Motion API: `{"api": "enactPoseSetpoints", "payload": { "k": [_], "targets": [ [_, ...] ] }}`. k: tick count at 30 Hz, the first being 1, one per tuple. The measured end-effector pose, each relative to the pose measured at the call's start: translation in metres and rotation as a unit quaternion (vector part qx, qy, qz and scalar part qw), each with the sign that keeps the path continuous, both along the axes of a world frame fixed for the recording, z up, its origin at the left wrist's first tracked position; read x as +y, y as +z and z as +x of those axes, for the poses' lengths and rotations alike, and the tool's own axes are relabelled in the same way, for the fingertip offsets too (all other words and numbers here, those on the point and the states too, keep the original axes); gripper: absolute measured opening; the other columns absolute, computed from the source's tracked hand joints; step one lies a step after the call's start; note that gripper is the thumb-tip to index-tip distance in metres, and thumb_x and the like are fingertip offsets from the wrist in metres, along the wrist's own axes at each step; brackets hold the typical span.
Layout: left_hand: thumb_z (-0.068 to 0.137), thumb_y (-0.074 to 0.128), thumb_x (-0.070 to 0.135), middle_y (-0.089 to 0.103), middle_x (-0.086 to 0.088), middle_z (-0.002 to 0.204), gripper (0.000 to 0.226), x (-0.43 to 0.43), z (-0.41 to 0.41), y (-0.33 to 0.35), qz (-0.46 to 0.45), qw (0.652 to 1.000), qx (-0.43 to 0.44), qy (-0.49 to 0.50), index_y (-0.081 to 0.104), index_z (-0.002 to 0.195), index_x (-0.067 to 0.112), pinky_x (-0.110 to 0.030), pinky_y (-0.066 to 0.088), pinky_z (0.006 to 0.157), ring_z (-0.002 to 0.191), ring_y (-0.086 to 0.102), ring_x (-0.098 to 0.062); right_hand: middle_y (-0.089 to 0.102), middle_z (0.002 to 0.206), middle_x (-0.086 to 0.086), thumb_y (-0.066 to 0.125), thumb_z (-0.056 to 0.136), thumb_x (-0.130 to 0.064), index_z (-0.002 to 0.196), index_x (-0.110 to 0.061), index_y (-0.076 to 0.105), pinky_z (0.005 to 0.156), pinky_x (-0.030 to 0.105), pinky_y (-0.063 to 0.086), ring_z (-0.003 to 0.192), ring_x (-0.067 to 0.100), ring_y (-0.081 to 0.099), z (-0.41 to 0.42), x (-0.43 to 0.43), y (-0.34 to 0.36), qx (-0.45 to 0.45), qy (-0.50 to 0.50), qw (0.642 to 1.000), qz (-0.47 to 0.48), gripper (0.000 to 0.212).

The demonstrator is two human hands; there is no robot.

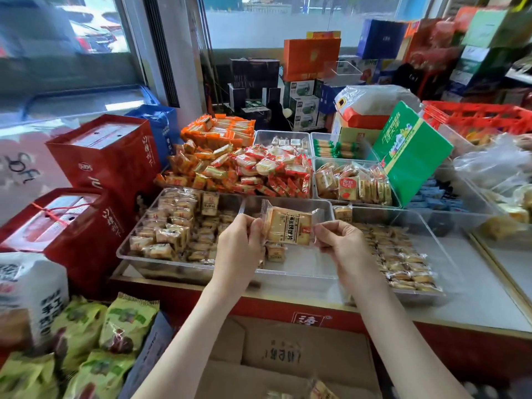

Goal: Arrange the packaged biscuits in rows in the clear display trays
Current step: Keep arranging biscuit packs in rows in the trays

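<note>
item: biscuit packet (289, 227), one, clear wrapper, pale square biscuit with dark print. held in the air over the back of the middle clear tray (302, 269), face towards the camera, tilted a little.

left hand (244, 240): fingers curled, thumb and fingertips pinching the packet's left wrapper edge.

right hand (342, 240): fingers curled, thumb and fingertips pinching the packet's right wrapper edge.

left tray (123, 256): heaped with like packets, loose and out of line.

middle tray: mostly bare floor; at least one small packet (275, 251) stands in it just below the held one.

right tray (383, 216): packets laid flat in rows (400, 263) down its left part; one packet upright at its back left corner.

behind the trays: piles of orange packets (218, 131), red-and-white round biscuit packets (267, 165), smaller clear tubs with more packets, a green box (411, 151) leaning across one tub.

left of counter: red gift boxes (109, 162), green snack bags (126, 326).

below the arms: an open cardboard box (288, 355).

far right: red plastic basket (475, 116).
</note>
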State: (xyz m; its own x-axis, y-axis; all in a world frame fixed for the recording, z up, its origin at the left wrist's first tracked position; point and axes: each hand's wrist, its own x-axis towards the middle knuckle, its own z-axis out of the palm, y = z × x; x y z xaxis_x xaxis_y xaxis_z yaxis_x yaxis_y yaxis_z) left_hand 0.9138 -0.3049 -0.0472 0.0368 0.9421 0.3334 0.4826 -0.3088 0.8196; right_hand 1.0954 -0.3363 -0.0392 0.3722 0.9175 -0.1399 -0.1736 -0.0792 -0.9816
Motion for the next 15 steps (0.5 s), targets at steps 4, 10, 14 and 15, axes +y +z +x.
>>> {"api": "enactPoseSetpoints", "payload": {
  "k": [4, 10, 14, 15],
  "targets": [
    [0.102, 0.045, 0.026, 0.068, -0.007, 0.079, 0.024, -0.002, -0.009, -0.001, 0.004, 1.000, -0.002, -0.005, 0.058, 0.090, 0.010, -0.049, 0.054, 0.069, 0.071, 0.066, -0.026, 0.066, 0.075, 0.009, 0.067, 0.088, -0.008, 0.082, -0.009, 0.064, 0.061, 0.027, 0.046, 0.062, 0.013, 0.054, -0.009, -0.001, 0.003, -0.046, -0.022, 0.999, 0.007, 0.007],
    [0.101, 0.051, 0.023, 0.065, -0.002, 0.098, 0.014, -0.005, -0.007, 0.001, 0.010, 0.999, 0.029, -0.007, 0.060, 0.103, 0.012, -0.017, 0.047, 0.069, 0.082, 0.062, -0.016, 0.070, 0.099, 0.018, 0.059, 0.096, -0.011, 0.087, -0.010, 0.056, 0.082, 0.041, 0.058, 0.091, 0.027, 0.071, -0.019, -0.005, 0.001, -0.026, -0.024, 0.999, 0.031, 0.008],
    [0.100, 0.053, 0.028, 0.063, 0.007, 0.108, 0.030, -0.018, 0.016, 0.004, -0.014, 0.998, -0.006, -0.055, 0.056, 0.127, 0.017, -0.002, 0.042, 0.071, 0.091, 0.059, -0.002, 0.068, 0.093, 0.012, 0.060, 0.095, -0.016, 0.088, -0.015, 0.056, 0.078, 0.036, 0.059, 0.088, 0.021, 0.070, -0.030, -0.012, 0.001, -0.124, -0.053, 0.989, 0.065, 0.008],
    [0.099, 0.053, 0.030, 0.063, 0.012, 0.108, 0.030, -0.022, 0.023, 0.005, -0.052, 0.994, -0.038, -0.091, 0.054, 0.129, 0.023, -0.003, 0.044, 0.075, 0.093, 0.059, 0.002, 0.069, 0.091, 0.008, 0.062, 0.094, -0.017, 0.089, -0.015, 0.058, 0.075, 0.031, 0.059, 0.086, 0.016, 0.069, -0.032, -0.015, 0.000, -0.161, -0.033, 0.983, 0.081, 0.006]
  ]
}}
